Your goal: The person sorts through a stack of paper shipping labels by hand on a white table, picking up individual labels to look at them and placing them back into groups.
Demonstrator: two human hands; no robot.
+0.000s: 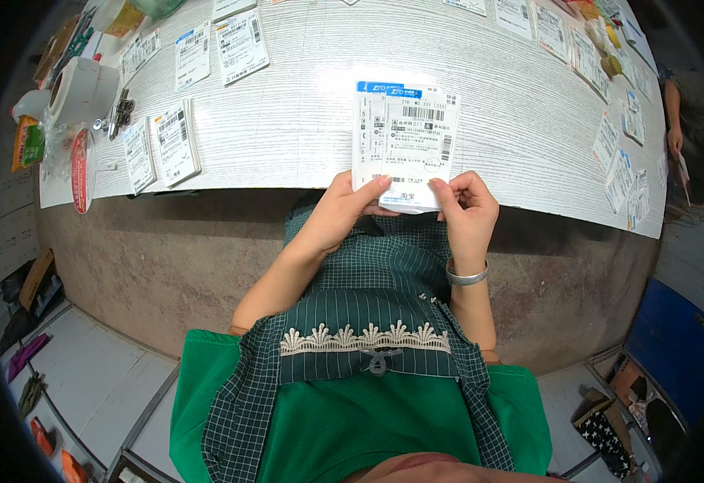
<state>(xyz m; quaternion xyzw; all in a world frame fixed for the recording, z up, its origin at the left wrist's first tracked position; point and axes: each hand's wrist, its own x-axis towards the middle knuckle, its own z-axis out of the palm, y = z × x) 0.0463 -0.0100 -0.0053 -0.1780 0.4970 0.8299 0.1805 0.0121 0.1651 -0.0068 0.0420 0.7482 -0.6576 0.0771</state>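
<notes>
A few white shipping labels (416, 153), overlapping one another, are held at the table's near edge in front of me. They carry blue header strips, barcodes and small print. My left hand (345, 208) grips their lower left part, thumb on top and fingers underneath. At the lower right corner, my right hand (471, 213) pinches them between thumb and curled fingers. The labels' upper part lies over the white table (304, 105); whether it touches the surface I cannot tell.
Label stacks (176, 145) lie left, with more labels (622, 181) along the right. A white roll (86, 90), black metal clips (120, 113) and a red oval piece (82, 171) sit at the left edge. Another person's hand (675, 143) shows beyond the right edge.
</notes>
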